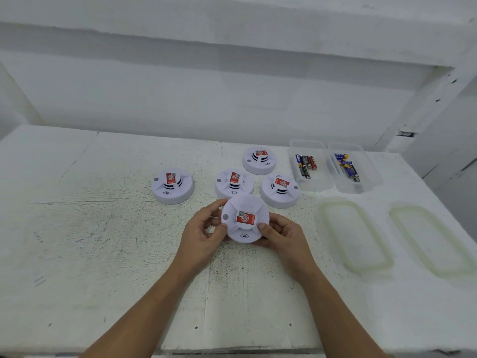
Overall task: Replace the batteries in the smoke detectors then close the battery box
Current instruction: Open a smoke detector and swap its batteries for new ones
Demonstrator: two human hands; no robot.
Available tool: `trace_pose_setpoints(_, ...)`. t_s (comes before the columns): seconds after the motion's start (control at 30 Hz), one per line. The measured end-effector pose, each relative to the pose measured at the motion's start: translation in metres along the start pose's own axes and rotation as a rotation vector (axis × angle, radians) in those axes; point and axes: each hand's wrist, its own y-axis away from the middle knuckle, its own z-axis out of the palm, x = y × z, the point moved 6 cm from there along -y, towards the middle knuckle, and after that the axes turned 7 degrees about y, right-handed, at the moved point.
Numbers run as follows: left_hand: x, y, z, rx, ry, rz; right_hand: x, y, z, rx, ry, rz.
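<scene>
1. Grip state. Your left grip (204,236) and right grip (281,236) together hold 1 round white plastic smoke detector with a red label (245,219), its labelled face tilted toward you. The left grip curls round the left edge, thumb on the face. The right grip wraps the lower right edge, thumb pressed just beside the red label.

2. Remaining units. 4 matching detectors rest face up on the white speckled surface (103,228). The left detector (172,186) sits apart. The centre detector (233,183), right detector (280,187) and far detector (259,160) are grouped just beyond the held unit.

3. Battery storage. 2 open boxes stand side by side at the far right: the left clear plastic box (317,186) contains dark and red batteries (305,164); the right clear plastic box (371,177) contains blue and yellow batteries (348,166).

4. Lids. The left clear lid (355,236) and right clear lid (431,239) lie flat nearer you, apart from the boxes.
</scene>
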Motion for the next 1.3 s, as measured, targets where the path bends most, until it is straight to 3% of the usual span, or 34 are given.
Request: trace_pose_setpoints(1.3, 0.0070, 0.0061, 0.0026, 0.027, -0.016, 0.035, -0.0035, 0.0051, -0.0015, 0.027, 0.134, -0.024)
